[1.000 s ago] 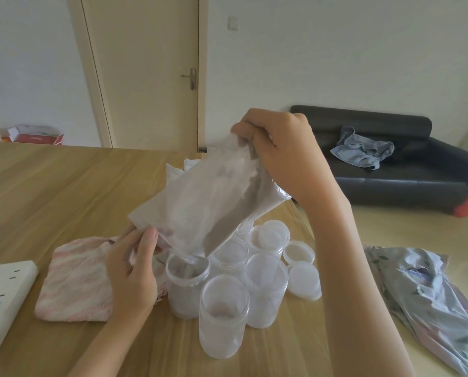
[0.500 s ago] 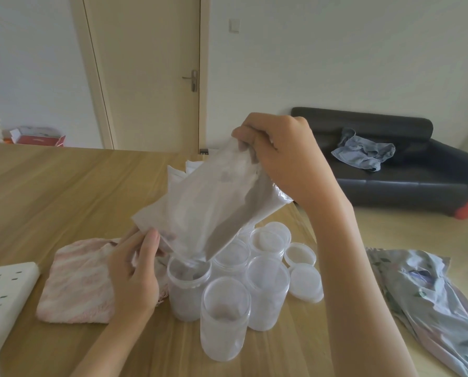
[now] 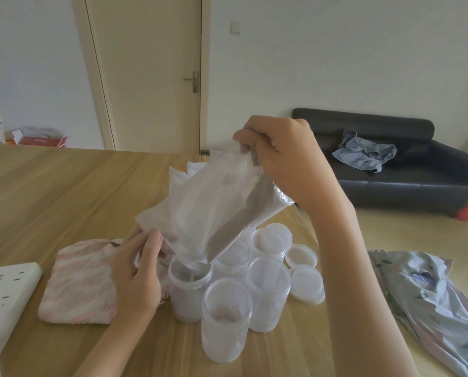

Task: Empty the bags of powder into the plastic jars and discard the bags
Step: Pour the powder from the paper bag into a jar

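Translucent plastic bag (image 3: 214,208) is held tilted over the jar cluster, upper end high and toward the right, lower corner pointing down into the mouth of one open jar (image 3: 190,289); a thin stream of powder shows inside that jar's mouth. I read the right hand (image 3: 287,159) as pinching the bag's upper end, fingers curled round the bunched plastic. The left hand (image 3: 137,270) grasps the bag's lower left edge, thumb pressed on the plastic, just beside the receiving jar. That jar stands at the left of the cluster, near the middle of the wooden table (image 3: 50,191). A second open jar (image 3: 226,319) stands just in front of it, nearest the table's near edge, and a third (image 3: 268,292) sits to the right, touching or nearly touching the others; I cannot tell which. More jars (image 3: 271,240) stand behind, partly hidden by the bag. Two loose lids (image 3: 306,284) lie flat close to the table's right edge. A pink striped cloth (image 3: 80,284) lies left of the jars, partly under the left hand. A white power strip (image 3: 4,289) rests at the table's left edge. Further white bags (image 3: 177,178) lie on the table behind the held one. Off the table: a patterned fabric (image 3: 431,303) at right and a dark sofa (image 3: 407,183) beyond.
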### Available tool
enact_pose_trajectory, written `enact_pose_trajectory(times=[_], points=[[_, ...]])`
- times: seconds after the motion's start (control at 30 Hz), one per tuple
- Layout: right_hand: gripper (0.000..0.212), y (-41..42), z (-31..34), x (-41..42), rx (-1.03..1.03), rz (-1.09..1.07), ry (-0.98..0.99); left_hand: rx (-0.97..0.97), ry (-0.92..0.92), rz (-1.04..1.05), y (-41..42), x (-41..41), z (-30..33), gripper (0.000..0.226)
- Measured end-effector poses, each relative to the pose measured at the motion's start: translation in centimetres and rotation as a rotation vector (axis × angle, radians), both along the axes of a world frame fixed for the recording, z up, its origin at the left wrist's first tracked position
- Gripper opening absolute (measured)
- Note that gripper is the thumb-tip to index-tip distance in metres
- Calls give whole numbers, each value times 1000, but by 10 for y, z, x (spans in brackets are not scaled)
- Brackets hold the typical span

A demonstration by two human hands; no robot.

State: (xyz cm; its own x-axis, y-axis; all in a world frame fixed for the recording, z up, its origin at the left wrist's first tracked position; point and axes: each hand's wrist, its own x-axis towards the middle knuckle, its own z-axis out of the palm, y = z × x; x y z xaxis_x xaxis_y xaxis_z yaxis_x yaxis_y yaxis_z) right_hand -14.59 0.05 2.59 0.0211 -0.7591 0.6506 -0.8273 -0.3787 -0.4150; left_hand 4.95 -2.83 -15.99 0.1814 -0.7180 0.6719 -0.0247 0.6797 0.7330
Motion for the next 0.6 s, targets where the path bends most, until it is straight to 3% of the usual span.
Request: enact_pose_trajectory(times=[0.6], points=[[29,4,2,0,1,-18,28,23,-29,27,0,2,-1,39]])
